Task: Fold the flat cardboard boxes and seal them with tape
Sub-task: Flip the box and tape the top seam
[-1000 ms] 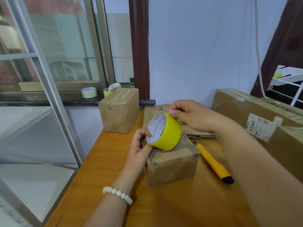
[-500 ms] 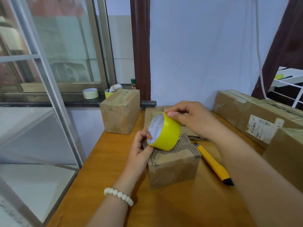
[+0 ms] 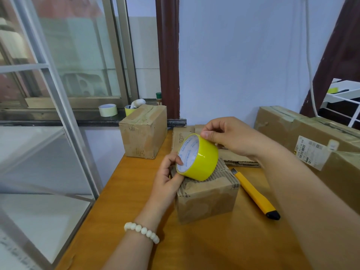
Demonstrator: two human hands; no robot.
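Okay, tape point(image 3: 206, 158) is tilted at the top of the small box point(image 3: 208, 199) mid-table point(image 3: 134, 193), contact unclear, with both hands gripping it. The left hand point(image 3: 167, 180) pinches the rim at the roll's 8 o'clock, thumb on the white core face; the right hand point(image 3: 233, 137) pinches the top edge at 1 o'clock, fingers curled. From the small box: flats point(image 3: 239, 158) at 1 o'clock, knife point(image 3: 257, 197) just beside at 3, taped box point(image 3: 144, 133) at 11.

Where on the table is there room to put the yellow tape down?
The table is bare in front of the small box, and on the left between it and the sealed box. Crowded: flat cardboard behind, knife and big boxes to the right.
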